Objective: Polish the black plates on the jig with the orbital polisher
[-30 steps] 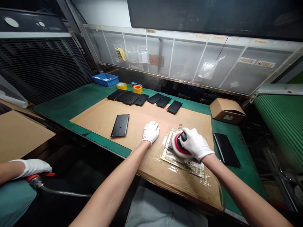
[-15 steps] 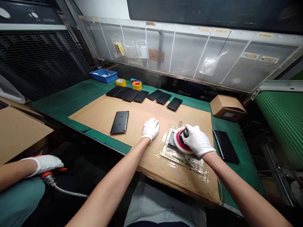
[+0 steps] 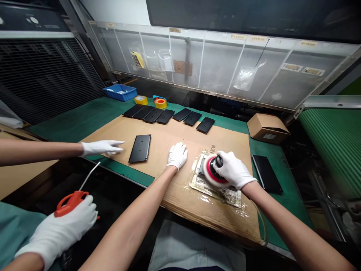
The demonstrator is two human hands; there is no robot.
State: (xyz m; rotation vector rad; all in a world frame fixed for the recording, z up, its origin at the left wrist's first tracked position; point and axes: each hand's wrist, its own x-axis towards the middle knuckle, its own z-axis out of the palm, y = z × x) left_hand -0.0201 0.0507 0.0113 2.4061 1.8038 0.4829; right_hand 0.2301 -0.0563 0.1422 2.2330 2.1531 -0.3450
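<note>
**Inspector:** Report the bench, left to right.

**Operator:** A co-worker's gloved hand (image 3: 64, 229) grips an orange air blow gun (image 3: 72, 203). That co-worker's other hand (image 3: 101, 148) reaches open over the cardboard sheet (image 3: 180, 137), near a black panel (image 3: 140, 148).

**Inspector:** And your own hands?

**Operator:** My left hand (image 3: 177, 156) lies open on the cardboard, holding nothing. My right hand (image 3: 232, 170) grasps the top of an orbital sander (image 3: 212, 174), its red-and-white pad on a black plate (image 3: 200, 170) over clear film (image 3: 203, 186). The pad appears to hide most of the plate.

**Inspector:** Technique?

**Operator:** Judged sound if the pad sits flat under even pressure.

**Inspector:** Surroundings?

**Operator:** On the green bench (image 3: 93, 116): a blue tray (image 3: 120, 92), tape rolls (image 3: 160, 104), seven black panels (image 3: 165, 116), a cardboard box (image 3: 267, 128) and a further black panel (image 3: 266, 174). A translucent curtain (image 3: 220, 64) hangs behind.
</note>
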